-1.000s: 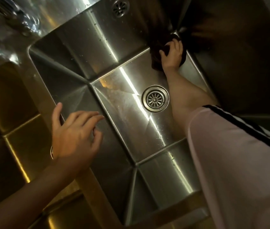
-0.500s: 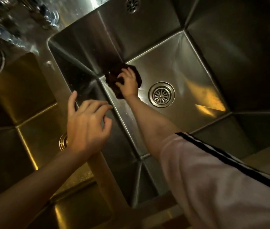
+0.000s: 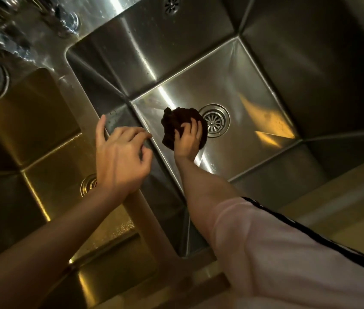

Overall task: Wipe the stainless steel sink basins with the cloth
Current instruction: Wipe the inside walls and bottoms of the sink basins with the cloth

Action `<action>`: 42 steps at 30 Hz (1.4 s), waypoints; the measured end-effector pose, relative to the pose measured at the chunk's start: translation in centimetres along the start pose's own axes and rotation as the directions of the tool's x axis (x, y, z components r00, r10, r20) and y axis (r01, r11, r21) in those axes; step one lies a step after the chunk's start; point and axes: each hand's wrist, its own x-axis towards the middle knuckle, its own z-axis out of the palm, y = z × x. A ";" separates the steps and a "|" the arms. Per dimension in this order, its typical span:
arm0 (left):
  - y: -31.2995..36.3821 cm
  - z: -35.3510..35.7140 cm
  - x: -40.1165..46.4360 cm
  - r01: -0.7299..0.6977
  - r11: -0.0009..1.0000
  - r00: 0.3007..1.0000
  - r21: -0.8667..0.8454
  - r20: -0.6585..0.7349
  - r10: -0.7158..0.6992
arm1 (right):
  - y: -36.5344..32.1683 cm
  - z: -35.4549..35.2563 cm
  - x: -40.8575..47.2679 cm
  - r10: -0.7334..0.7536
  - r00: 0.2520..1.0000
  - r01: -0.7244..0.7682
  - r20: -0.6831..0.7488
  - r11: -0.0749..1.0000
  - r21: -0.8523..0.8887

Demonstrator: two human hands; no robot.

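A dark bunched cloth [image 3: 172,127] lies pressed on the floor of the right steel basin [image 3: 243,103], just left of its round drain [image 3: 215,120]. My right hand [image 3: 187,139] is shut on the cloth from the near side, arm reaching down into the basin. My left hand [image 3: 120,157] hovers over the divider [image 3: 91,112] between the two basins, fingers loosely curled and apart, holding nothing. The left basin [image 3: 31,134] looks yellowish, and my left wrist partly hides its drain [image 3: 88,185].
An overflow hole [image 3: 172,4] sits high on the right basin's back wall. Shiny tap fittings [image 3: 65,18] stand on the wet ledge at the upper left. A yellowish counter edge [image 3: 343,197] runs along the near right.
My right hand has swept the cloth from the basin's far right corner across to the far left, then back toward the drain. My left hand stayed over the divider.
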 end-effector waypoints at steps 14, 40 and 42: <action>-0.3 0.3 0.0 -0.026 0.999 0.999 0.041 0.026 0.025 | 3.9 -3.4 -3.9 0.643 0.709 -0.600 -0.288 0.765 0.232; -0.1 -0.4 -0.1 -0.034 0.999 0.998 0.000 -0.054 0.034 | 6.5 -13.6 2.1 0.018 0.771 0.340 0.637 0.833 -0.435; -0.1 -0.7 -0.3 -0.016 0.999 0.999 0.036 -0.045 0.017 | 6.1 -15.0 4.2 -0.067 0.639 0.540 0.766 0.749 -0.385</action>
